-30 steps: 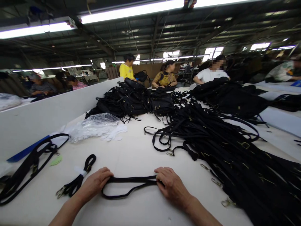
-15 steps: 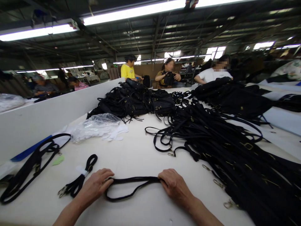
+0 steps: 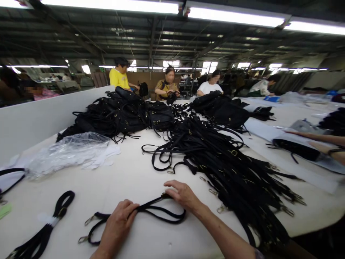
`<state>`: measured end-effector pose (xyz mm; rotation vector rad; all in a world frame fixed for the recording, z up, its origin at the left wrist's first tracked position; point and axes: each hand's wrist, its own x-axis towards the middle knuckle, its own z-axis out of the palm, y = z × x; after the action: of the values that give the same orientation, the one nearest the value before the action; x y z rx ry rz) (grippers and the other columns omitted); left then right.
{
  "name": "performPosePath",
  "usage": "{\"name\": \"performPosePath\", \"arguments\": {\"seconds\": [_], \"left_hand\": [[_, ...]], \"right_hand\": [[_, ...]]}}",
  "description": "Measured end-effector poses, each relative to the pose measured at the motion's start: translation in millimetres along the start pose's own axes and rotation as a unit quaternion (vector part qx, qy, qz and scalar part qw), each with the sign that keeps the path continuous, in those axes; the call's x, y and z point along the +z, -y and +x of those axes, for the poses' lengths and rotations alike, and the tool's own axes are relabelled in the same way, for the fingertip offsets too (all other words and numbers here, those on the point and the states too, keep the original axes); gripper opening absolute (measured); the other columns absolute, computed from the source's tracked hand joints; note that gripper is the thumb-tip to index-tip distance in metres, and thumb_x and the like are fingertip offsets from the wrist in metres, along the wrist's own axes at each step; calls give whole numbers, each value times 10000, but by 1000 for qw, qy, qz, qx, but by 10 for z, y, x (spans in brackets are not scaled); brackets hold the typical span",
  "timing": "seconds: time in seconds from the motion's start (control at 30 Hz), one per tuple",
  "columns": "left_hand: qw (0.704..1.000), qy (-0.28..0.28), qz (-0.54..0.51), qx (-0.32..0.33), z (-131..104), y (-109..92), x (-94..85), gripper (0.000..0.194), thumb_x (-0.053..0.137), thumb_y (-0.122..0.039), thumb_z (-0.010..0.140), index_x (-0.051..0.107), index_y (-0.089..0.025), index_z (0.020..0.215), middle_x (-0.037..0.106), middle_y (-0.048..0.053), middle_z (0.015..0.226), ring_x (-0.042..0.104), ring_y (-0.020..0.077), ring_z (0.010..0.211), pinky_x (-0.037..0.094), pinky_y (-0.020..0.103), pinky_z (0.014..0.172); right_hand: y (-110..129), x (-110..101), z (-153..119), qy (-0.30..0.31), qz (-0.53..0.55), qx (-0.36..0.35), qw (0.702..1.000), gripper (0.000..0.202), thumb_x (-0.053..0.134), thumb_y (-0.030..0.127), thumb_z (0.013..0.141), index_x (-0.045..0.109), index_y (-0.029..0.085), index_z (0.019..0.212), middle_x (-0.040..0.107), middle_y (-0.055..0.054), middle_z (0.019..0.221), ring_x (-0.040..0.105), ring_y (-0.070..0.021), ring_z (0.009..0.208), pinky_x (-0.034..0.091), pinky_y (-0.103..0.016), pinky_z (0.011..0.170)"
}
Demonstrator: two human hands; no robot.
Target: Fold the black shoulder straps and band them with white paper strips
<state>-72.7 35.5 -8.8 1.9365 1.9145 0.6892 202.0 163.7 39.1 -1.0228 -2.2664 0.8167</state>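
A folded black strap (image 3: 161, 209) lies on the white table in front of me. My left hand (image 3: 120, 225) is closed round its middle, and two metal clasps (image 3: 83, 239) stick out to the left of that hand. At the strap's right part, my right hand (image 3: 182, 196) has its thumb and fingers around a brass-coloured buckle (image 3: 165, 195); the fingertips are partly spread. Left of my hands sits a bundled black strap (image 3: 45, 233) with a white band (image 3: 49, 219) around it.
A large heap of black straps (image 3: 229, 169) covers the right middle. Black bags (image 3: 126, 115) are piled at the back, with clear plastic (image 3: 72, 147) before them. People (image 3: 167, 86) stand beyond the table. Another person's arms (image 3: 320, 138) reach in at the right.
The view has swung right. The strap is now folded with its clasps showing left of my left hand, and my right hand has moved to the buckle with its fingers more raised.
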Motion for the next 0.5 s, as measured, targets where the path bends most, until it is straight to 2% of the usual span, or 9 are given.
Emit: {"name": "performPosePath", "arguments": {"seconds": [0.1,0.2,0.27,0.4,0.47,0.5], "left_hand": [[1000,8,-8,-6,-14,32,5,258,463,-429,948,644,-342,1109,662,25,1075,606,227,1084,519,436,979],[1000,13,-8,-4,-21,41,23,262,463,-442,946,639,-347,1115,658,25,1079,603,231,1090,518,435,978],[1000,11,-7,0,-20,50,37,265,466,-450,944,638,-346,1116,661,26,1077,607,232,1083,522,432,973],[1000,-6,-1,13,-11,61,48,257,488,-444,937,651,-344,1108,678,29,1046,622,235,1053,539,417,945],[1000,-10,1,19,-12,49,39,263,497,-448,933,655,-348,1119,683,29,1027,627,236,1037,545,414,933],[1000,-10,1,20,-15,38,31,266,497,-450,933,655,-348,1121,683,30,1021,628,235,1031,547,415,930]], "right_hand": [[-34,-255,-41,-79,0,37,996,210,548,328,930,700,255,1055,761,-24,1055,702,-176,941,544,-297,835],[59,-285,-179,-77,-24,16,997,189,556,313,931,694,264,1051,765,-17,1041,701,-168,944,539,-292,840],[171,-165,-272,-40,-60,-35,997,238,629,309,889,661,276,1123,740,-22,1152,674,-180,1052,514,-322,930],[359,172,-249,59,-147,-128,979,549,754,410,779,558,281,1275,612,-64,1386,545,-246,1271,412,-429,1070],[399,292,-128,91,-178,-136,970,583,751,475,766,549,265,1270,619,-84,1366,527,-272,1278,380,-469,1085],[407,336,-60,108,-196,-132,966,516,732,474,783,576,251,1222,659,-85,1297,556,-274,1234,386,-472,1070]]}}
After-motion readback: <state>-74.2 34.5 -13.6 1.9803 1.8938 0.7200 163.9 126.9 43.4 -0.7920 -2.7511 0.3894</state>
